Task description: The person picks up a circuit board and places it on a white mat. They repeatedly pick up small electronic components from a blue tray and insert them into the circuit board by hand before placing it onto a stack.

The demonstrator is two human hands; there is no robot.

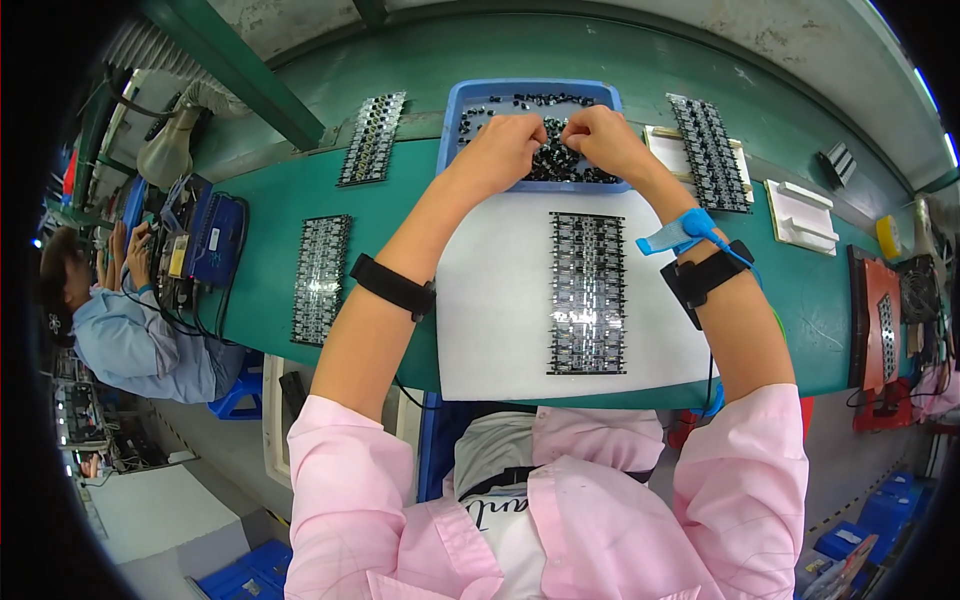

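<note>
Both of my hands are over a blue plastic tray [446, 130] that holds many small black parts [557, 158]. My left hand [508, 148] has its fingers curled together above the tray's middle. Close beside it, my right hand [603, 140] is closed too, thumb and finger pinched. Whatever lies between the fingertips is too small or hidden to make out. A circuit board panel [587, 295] lies nearer to me on a white sheet [490, 320]. A blue wrist strap [690, 232] and a black band circle my right arm; another black band [392, 287] circles my left.
More circuit board panels lie at the left [321, 280], far left [371, 139] and right [708, 152], the last across a white holder. A white fixture [801, 217] sits further right on the green table [400, 210]. Another person [135, 330] sits at far left beside a blue machine [216, 240].
</note>
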